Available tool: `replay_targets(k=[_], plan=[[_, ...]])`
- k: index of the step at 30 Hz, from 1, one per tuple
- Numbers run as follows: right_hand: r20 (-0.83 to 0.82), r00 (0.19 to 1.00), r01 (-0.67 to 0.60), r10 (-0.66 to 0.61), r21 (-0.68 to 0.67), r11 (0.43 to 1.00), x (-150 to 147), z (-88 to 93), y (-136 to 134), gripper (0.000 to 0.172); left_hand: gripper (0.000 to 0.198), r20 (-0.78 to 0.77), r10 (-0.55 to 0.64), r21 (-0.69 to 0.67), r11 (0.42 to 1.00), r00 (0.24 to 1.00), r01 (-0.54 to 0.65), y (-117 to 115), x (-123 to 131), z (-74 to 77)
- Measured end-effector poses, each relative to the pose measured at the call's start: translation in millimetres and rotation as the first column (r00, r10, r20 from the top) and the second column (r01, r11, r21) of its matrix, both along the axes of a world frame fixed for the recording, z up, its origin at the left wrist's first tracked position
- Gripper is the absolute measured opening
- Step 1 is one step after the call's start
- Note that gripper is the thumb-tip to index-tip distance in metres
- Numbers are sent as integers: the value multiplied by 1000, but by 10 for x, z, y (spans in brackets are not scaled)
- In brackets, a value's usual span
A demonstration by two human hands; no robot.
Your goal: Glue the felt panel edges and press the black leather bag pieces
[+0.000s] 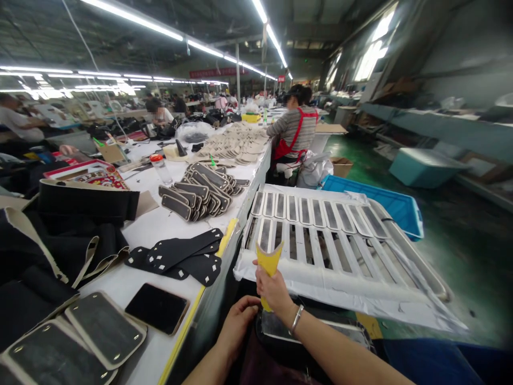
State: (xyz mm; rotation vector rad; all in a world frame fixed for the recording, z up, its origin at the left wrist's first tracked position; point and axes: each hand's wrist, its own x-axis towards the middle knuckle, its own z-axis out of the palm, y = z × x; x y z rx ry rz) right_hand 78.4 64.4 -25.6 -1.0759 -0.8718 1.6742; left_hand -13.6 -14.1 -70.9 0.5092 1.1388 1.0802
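Observation:
My right hand [274, 291], with a silver bracelet at the wrist, is wrapped round a flat yellow piece [269, 261] that has a curved notch at its upper end. I cannot tell exactly what kind of tool it is. My left hand [240, 320] is beside its lower end, fingers curled together at the edge of a dark panel [274, 325] near my lap. What those fingertips hold, if anything, is hidden. Just beyond my hands is a slatted rack [292, 275] covered in white, with dark grey rounded panels [316, 211] lined up along its far side.
On the worktable [150, 227] at left lie a phone [157, 308], black straps [180, 256], stacked grey panels [200, 192], large eyeleted panels [105, 327] and black fabric [88, 203]. A blue crate [377, 200] stands behind the rack. A person [294, 128] in a red apron sits farther along the table.

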Motion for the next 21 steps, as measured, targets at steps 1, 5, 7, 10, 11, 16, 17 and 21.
replay_targets(k=[1,5,7,10,11,16,17,21], plan=[[-17,1000,24,-24,1,1000,110,70,46,41,33,-9,-9,20,1000,1000,9,10,16,10],[-2,993,114,-114,89,989,950,304,299,41,46,-133,-35,114,992,991,51,81,115,68],[258,957,92,-133,164,982,1522,282,430,36,50,-222,-105,100,986,969,130,112,189,102],[629,770,70,-111,91,993,2346,43,534,35,55,-270,-212,28,973,939,228,124,281,101],[697,710,87,-104,59,994,2578,-78,543,33,58,-258,-229,-1,972,939,236,125,293,76],[919,393,99,2,-44,994,3216,-804,559,25,58,-340,-298,-22,951,892,310,167,226,-126],[941,338,91,18,-52,994,3238,-941,573,27,58,-376,-313,-22,944,872,329,172,205,-148],[980,194,43,55,-64,997,3151,-1334,633,44,59,-469,-335,-66,936,817,345,160,179,-127]])
